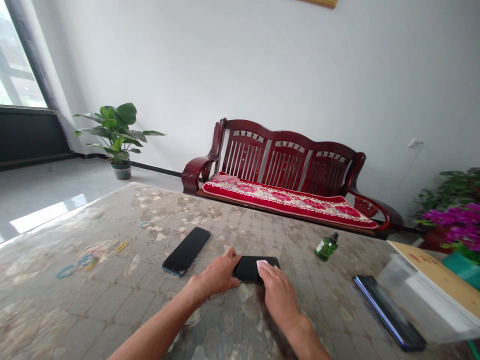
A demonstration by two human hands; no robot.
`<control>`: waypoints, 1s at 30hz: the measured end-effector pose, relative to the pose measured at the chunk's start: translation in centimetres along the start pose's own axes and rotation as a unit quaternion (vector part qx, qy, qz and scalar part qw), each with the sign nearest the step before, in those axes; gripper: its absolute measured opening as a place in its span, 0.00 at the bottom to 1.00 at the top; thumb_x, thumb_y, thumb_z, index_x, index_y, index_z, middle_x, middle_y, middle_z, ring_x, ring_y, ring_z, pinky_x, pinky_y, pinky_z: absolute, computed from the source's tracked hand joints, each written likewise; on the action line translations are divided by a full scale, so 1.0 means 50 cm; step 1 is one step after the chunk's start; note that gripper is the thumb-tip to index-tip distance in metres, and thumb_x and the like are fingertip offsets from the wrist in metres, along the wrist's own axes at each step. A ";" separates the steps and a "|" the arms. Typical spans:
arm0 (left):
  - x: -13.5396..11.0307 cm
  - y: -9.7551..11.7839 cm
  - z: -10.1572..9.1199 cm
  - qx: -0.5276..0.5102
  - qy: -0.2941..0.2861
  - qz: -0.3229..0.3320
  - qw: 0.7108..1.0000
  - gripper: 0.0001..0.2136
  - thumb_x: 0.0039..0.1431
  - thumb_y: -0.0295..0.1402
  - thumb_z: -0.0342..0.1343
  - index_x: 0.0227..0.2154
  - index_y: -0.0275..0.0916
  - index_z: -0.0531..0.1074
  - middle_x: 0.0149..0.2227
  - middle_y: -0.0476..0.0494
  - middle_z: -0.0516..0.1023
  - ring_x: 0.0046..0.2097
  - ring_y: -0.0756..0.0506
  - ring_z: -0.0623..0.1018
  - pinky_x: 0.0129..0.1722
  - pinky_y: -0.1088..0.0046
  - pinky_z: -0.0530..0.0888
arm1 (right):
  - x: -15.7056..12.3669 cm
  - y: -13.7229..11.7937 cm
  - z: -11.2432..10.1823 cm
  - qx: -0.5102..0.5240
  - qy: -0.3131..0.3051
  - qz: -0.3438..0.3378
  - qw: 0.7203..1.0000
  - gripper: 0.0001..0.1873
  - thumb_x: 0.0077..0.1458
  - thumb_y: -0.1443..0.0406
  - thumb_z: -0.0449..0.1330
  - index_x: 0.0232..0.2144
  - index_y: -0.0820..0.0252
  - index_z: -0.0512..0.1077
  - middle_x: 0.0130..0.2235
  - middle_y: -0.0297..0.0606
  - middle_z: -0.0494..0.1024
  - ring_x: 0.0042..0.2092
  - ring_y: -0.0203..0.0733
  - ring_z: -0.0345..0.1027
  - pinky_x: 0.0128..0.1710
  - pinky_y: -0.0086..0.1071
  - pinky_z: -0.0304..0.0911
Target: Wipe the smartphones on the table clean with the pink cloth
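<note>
A black smartphone point(247, 269) lies screen up on the table in front of me. My left hand point(220, 272) grips its left end between thumb and fingers. Over the phone's right part, my right hand point(279, 295) presses a small pink cloth point(261, 265) against the screen with its fingertips; most of the cloth is hidden under the fingers. To the left lies a second smartphone point(186, 251), dark screen up and set at a slant, touched by neither hand.
A small green bottle point(326, 248) with a black top stands right of my hands. Farther right are another phone point(388, 312) and a transparent plastic box point(423, 305). Colourful hair ties point(66, 271) lie at left. Beyond the patterned table point(131, 310) stands a red wooden bench point(285, 160).
</note>
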State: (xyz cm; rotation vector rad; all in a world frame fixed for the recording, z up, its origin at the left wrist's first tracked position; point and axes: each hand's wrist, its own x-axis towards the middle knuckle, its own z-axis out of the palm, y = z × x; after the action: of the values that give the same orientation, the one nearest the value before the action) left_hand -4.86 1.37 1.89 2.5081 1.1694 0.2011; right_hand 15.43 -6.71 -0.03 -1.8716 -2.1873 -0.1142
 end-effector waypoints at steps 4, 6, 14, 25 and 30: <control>-0.004 0.008 -0.010 0.003 -0.007 -0.006 1.000 0.25 0.47 0.33 0.59 0.51 0.40 0.69 0.51 0.39 0.68 0.38 0.42 0.79 0.41 0.70 0.75 | 0.013 0.044 -0.013 -0.004 0.002 0.047 0.999 0.30 0.56 0.78 0.44 0.56 0.60 0.70 0.57 0.43 0.72 0.58 0.41 0.66 0.61 0.36 0.57; -0.006 0.011 -0.015 0.006 -0.013 -0.010 1.000 0.25 0.47 0.32 0.59 0.52 0.40 0.69 0.52 0.38 0.68 0.37 0.43 0.79 0.40 0.70 0.75 | 0.020 0.058 -0.015 -0.008 0.004 0.062 0.998 0.29 0.56 0.78 0.45 0.56 0.59 0.70 0.57 0.43 0.73 0.58 0.41 0.66 0.60 0.36 0.59; -0.007 0.011 -0.019 0.007 -0.020 -0.007 1.000 0.26 0.47 0.31 0.58 0.53 0.41 0.68 0.53 0.39 0.68 0.37 0.43 0.79 0.41 0.70 0.75 | -0.045 0.040 -0.009 -0.023 -0.002 0.021 1.000 0.34 0.53 0.81 0.43 0.58 0.61 0.68 0.59 0.42 0.70 0.60 0.41 0.64 0.62 0.38 0.55; -0.012 0.020 -0.025 0.065 -0.031 -0.013 0.997 0.23 0.51 0.33 0.59 0.52 0.41 0.68 0.53 0.38 0.68 0.45 0.36 0.78 0.45 0.63 0.75 | -0.001 0.045 -0.020 -0.022 -0.008 0.054 0.998 0.31 0.56 0.80 0.44 0.57 0.60 0.70 0.59 0.45 0.70 0.59 0.43 0.65 0.62 0.40 0.56; -0.015 0.023 -0.029 0.076 -0.038 -0.003 0.996 0.23 0.52 0.32 0.59 0.53 0.42 0.67 0.53 0.38 0.69 0.46 0.37 0.78 0.46 0.64 0.75 | -0.040 0.032 -0.009 -0.010 0.006 0.009 1.000 0.33 0.54 0.81 0.43 0.58 0.60 0.68 0.59 0.41 0.71 0.59 0.41 0.65 0.62 0.38 0.56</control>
State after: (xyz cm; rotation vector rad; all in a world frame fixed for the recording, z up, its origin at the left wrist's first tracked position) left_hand -4.92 0.52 3.68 2.6167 1.2023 0.0145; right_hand 17.36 -8.48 -0.29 -1.8956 -2.1702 -0.1448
